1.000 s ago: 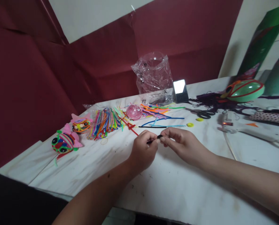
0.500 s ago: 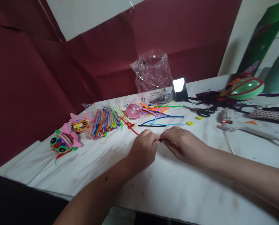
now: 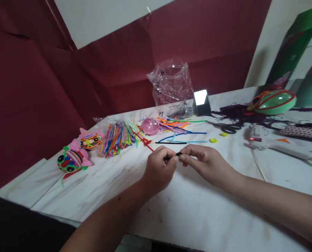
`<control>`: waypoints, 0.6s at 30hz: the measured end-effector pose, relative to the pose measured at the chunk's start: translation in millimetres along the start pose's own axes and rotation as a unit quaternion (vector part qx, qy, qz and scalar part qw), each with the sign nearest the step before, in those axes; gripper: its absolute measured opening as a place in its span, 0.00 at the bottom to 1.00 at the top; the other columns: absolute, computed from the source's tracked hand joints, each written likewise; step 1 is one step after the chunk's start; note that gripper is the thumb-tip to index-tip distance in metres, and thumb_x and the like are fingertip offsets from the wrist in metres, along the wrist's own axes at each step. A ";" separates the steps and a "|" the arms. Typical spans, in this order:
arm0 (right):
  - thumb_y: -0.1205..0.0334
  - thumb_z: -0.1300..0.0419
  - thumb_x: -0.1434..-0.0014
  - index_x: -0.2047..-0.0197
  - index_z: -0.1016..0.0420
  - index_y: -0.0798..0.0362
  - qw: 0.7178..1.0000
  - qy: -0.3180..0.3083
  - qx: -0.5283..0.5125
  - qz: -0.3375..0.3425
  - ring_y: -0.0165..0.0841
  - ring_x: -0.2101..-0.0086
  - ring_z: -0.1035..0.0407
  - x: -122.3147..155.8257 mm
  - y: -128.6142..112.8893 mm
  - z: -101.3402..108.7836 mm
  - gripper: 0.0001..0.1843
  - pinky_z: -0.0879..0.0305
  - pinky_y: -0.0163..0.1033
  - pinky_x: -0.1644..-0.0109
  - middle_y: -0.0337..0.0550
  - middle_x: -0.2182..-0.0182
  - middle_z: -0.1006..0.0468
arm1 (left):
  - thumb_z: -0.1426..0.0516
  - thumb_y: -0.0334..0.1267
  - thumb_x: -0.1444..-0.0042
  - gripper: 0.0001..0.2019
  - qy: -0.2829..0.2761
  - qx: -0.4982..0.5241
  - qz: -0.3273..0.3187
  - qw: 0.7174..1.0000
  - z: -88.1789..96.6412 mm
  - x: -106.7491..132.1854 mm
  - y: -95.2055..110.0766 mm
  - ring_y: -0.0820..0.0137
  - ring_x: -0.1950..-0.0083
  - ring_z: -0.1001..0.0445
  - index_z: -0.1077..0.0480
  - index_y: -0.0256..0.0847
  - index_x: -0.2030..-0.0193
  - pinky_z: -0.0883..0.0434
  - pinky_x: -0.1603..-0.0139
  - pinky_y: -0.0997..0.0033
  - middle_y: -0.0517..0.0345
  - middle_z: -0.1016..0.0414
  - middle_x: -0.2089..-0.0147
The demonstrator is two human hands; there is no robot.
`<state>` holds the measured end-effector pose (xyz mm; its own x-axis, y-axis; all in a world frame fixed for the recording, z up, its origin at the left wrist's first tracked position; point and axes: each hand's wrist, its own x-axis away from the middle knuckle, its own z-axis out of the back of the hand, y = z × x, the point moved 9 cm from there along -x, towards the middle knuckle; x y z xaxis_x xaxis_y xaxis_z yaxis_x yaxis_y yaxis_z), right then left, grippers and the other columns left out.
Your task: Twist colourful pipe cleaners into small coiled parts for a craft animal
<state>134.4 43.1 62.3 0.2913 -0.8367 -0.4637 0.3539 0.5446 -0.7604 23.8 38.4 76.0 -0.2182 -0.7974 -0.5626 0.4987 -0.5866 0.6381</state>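
Observation:
My left hand and my right hand meet over the middle of the white table. Both pinch a short black pipe cleaner between fingertips, one hand at each end. Just beyond the hands lie loose pipe cleaners: a black one, a blue one and a red one. A pink clear ball sits behind them.
A bundle of coloured pipe cleaners and two wrapped fish-like figures lie left. A clear plastic bag, a phone, scissors, a glue gun, two yellow buttons and a green shell lie behind and right.
The hands dipped toward the table half a second ago and have lifted slightly again, still pinching the black piece. The camera view shifted a little.

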 end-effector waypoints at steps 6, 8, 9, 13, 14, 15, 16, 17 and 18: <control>0.61 0.50 0.44 0.73 0.32 0.54 0.998 -0.009 0.065 0.011 0.28 0.75 0.36 -0.7 -0.1 1.8 0.10 0.42 0.33 0.72 0.38 0.78 0.29 | 0.47 0.27 0.53 0.04 -0.038 -0.020 0.013 0.999 -8.5 -0.6 -6.1 0.74 0.70 0.35 0.35 0.38 0.75 0.38 0.69 0.75 0.62 0.34 0.74; 0.62 0.50 0.44 0.73 0.32 0.54 0.994 -0.016 0.101 0.025 0.28 0.75 0.37 -1.7 -2.7 1.5 0.10 0.43 0.33 0.72 0.38 0.78 0.29 | 0.48 0.26 0.53 0.05 -0.041 -0.048 -0.018 0.998 -7.7 -1.4 -2.1 0.73 0.69 0.35 0.35 0.38 0.74 0.38 0.68 0.74 0.61 0.35 0.73; 0.62 0.50 0.44 0.73 0.32 0.54 0.992 -0.022 0.121 0.035 0.28 0.75 0.37 -2.0 -4.4 0.8 0.10 0.43 0.33 0.72 0.38 0.78 0.29 | 0.48 0.26 0.53 0.05 -0.044 -0.060 -0.033 0.997 -8.0 -1.4 -0.3 0.73 0.69 0.36 0.36 0.38 0.74 0.38 0.67 0.74 0.61 0.35 0.73; 0.66 0.51 0.45 0.71 0.30 0.54 0.977 -0.062 0.185 0.080 0.29 0.75 0.36 -1.0 -9.7 -5.8 0.10 0.43 0.33 0.71 0.40 0.76 0.27 | 0.50 0.27 0.51 0.05 -0.068 -0.094 -0.078 0.990 -13.2 0.6 3.4 0.72 0.68 0.36 0.37 0.38 0.74 0.39 0.66 0.72 0.59 0.36 0.73; 0.67 0.51 0.46 0.71 0.30 0.54 0.974 -0.070 0.197 0.091 0.30 0.75 0.36 -0.3 -10.6 -7.3 0.10 0.43 0.34 0.70 0.41 0.76 0.27 | 0.50 0.27 0.50 0.05 -0.075 -0.103 -0.092 0.988 -15.3 1.6 4.8 0.71 0.68 0.36 0.37 0.38 0.73 0.39 0.67 0.72 0.59 0.36 0.73; 0.68 0.52 0.46 0.71 0.30 0.54 0.970 -0.076 0.209 0.102 0.30 0.74 0.36 0.5 -11.6 -8.4 0.10 0.42 0.34 0.70 0.42 0.76 0.27 | 0.51 0.27 0.50 0.05 -0.084 -0.112 -0.108 0.984 -17.5 2.8 7.0 0.71 0.68 0.37 0.38 0.38 0.73 0.39 0.67 0.72 0.58 0.37 0.72; 0.68 0.51 0.46 0.71 0.30 0.54 0.967 -0.080 0.217 0.110 0.31 0.74 0.36 1.1 -12.3 -9.1 0.10 0.42 0.35 0.69 0.42 0.77 0.27 | 0.51 0.27 0.50 0.05 -0.092 -0.120 -0.126 0.980 -19.3 4.1 9.9 0.71 0.68 0.37 0.38 0.38 0.73 0.39 0.67 0.71 0.58 0.37 0.72; 0.68 0.51 0.46 0.71 0.30 0.55 0.966 -0.083 0.218 0.111 0.31 0.74 0.36 1.2 -12.5 -9.2 0.10 0.42 0.35 0.69 0.42 0.77 0.27 | 0.51 0.27 0.50 0.05 -0.096 -0.124 -0.141 0.977 -20.2 5.1 12.8 0.71 0.68 0.37 0.38 0.38 0.73 0.39 0.67 0.71 0.57 0.37 0.72; 0.67 0.51 0.46 0.71 0.30 0.55 0.969 -0.083 0.207 0.103 0.31 0.74 0.36 0.7 -11.8 -8.6 0.09 0.42 0.35 0.69 0.42 0.77 0.27 | 0.51 0.27 0.50 0.05 -0.094 -0.122 -0.150 0.977 -19.5 5.4 15.2 0.71 0.69 0.37 0.38 0.38 0.73 0.39 0.68 0.71 0.57 0.37 0.72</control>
<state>122.8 35.5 67.0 0.5210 -0.7052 -0.4809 0.5884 0.7049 -0.3960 46.5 27.9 72.4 -0.5237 -0.6194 -0.5849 0.5683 -0.7655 0.3018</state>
